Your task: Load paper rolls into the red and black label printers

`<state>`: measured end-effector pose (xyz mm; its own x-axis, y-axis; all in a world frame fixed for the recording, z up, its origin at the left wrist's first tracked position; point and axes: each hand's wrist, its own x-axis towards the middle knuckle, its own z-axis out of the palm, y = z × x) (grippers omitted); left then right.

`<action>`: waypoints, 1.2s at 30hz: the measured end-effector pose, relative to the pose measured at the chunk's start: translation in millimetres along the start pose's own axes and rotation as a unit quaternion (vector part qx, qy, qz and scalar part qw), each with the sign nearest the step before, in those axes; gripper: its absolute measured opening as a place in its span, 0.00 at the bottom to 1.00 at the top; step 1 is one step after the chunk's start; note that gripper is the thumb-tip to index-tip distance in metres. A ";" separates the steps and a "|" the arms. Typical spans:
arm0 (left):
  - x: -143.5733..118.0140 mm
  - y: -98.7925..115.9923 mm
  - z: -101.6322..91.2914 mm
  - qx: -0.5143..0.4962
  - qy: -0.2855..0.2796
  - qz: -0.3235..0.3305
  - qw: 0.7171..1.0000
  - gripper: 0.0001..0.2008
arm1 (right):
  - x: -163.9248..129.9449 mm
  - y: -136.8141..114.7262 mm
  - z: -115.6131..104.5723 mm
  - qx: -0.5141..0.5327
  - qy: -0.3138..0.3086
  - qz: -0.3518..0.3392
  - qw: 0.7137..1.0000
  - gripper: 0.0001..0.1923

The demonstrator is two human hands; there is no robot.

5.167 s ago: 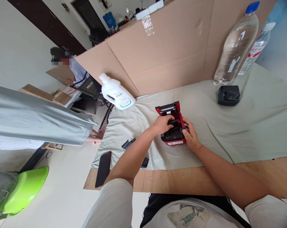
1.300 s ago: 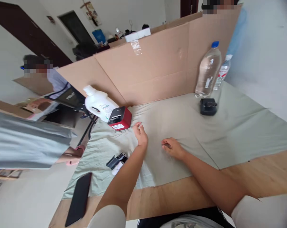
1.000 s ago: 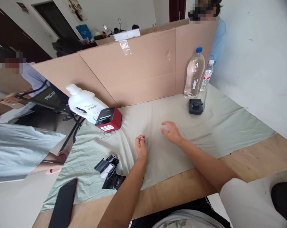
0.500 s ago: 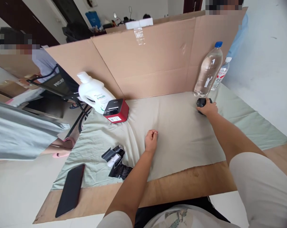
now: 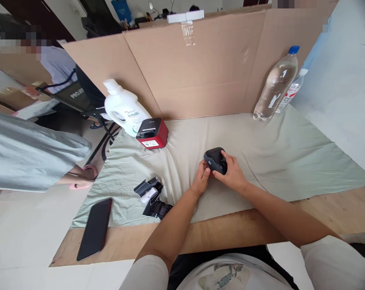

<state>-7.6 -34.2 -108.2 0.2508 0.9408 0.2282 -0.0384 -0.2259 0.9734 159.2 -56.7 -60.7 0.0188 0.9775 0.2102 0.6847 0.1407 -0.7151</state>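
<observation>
Across the desk [image 5: 224, 229], one move is standing out: you are now holding the black device [image 5: 211, 155] on the cloth's near side, right of the red-and-black printer [image 5: 158, 135] and closer to you. Half a second ago your right hand was reaching for it farther right of the printer, and your left was resting alone; both are meeting on it now. I judge that the handling is centring on this device, with the printer being left aside.

The large clear bottle [image 5: 276, 88] is standing beyond the printer on its right, the device no longer sitting before it. The white jug [image 5: 126, 108] is standing just behind and left of the printer. The printer is sitting with its lid down; five seconds ago it was standing raised, with your hands at work there. The smartphone [image 5: 95, 228] is lying left of the printer, toward you, and the black wrapping [image 5: 158, 208] with the white roll [image 5: 148, 196] is lying nearer you than the printer.

Your right hand [image 5: 230, 169] is wrapping its grip around the device's right side; your left hand [image 5: 201, 178] is curling closely at its near left corner. I cannot tell whether the device is touching the cloth.
</observation>
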 end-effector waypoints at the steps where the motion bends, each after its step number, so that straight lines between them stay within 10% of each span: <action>1: -1.0 -0.3 0.3 -0.030 0.022 -0.014 0.999 0.34 | -7.9 -5.4 7.4 -0.001 0.008 -0.015 1.000 0.47; 7: 1.4 1.5 2.2 -0.125 0.084 -0.097 0.984 0.32 | -24.4 -8.4 21.0 0.084 -0.003 -0.049 0.995 0.37; 14: 1.5 3.1 2.3 -0.121 0.048 -0.076 0.989 0.34 | -6.9 15.8 25.4 0.347 0.004 0.139 0.927 0.39; 23: 3.5 9.4 -5.3 -0.165 0.015 -0.112 0.980 0.38 | -3.9 35.2 20.0 0.219 -0.074 0.005 0.973 0.50; 36: 9.2 13.0 -17.0 -0.217 -0.049 -0.223 0.949 0.41 | -7.9 34.3 21.6 0.255 -0.055 0.004 0.965 0.48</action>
<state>-22.3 -24.2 -93.1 0.4242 0.8851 -0.1916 -0.2961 0.3355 0.8943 166.8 -56.2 -101.3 -0.0740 0.9858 0.1508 0.2360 0.1642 -0.9578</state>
